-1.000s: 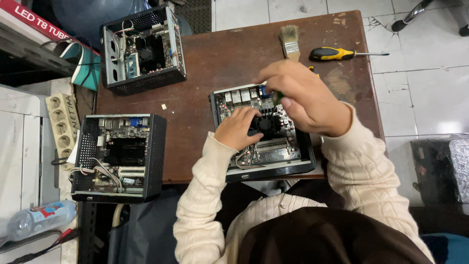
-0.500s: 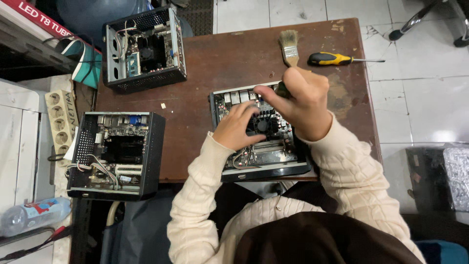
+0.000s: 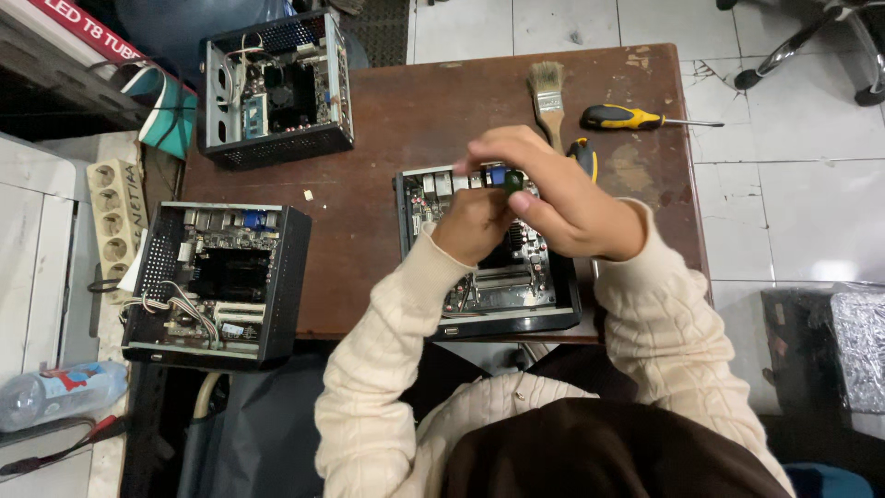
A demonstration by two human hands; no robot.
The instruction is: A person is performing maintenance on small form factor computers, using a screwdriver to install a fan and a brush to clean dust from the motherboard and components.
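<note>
while both hands are hovering over the open small computer case (image 3: 489,277) at the near edge of the brown table (image 3: 415,111), the right hand (image 3: 562,198) is curling its fingers around a small dark green part (image 3: 512,180), pinching it between thumb and fingertips just above the case's rear corner. the left hand (image 3: 475,221) is sitting right beside it, touching it, loosely closed with the knuckles up; whether it is gripping anything cannot be told, since its fingers are hiding under the right hand. the circuit board inside the case is showing below the wrists. a paintbrush (image 3: 548,97) is lying on the table just beyond the hands, with a yellow-and-black screwdriver (image 3: 636,118) near it toward the right edge. two more open computer cases are resting to the left: one (image 3: 217,281) at the near-left corner, another (image 3: 275,88) at the far-left corner. a white power strip (image 3: 115,217) is lying off the table's left side.
</note>
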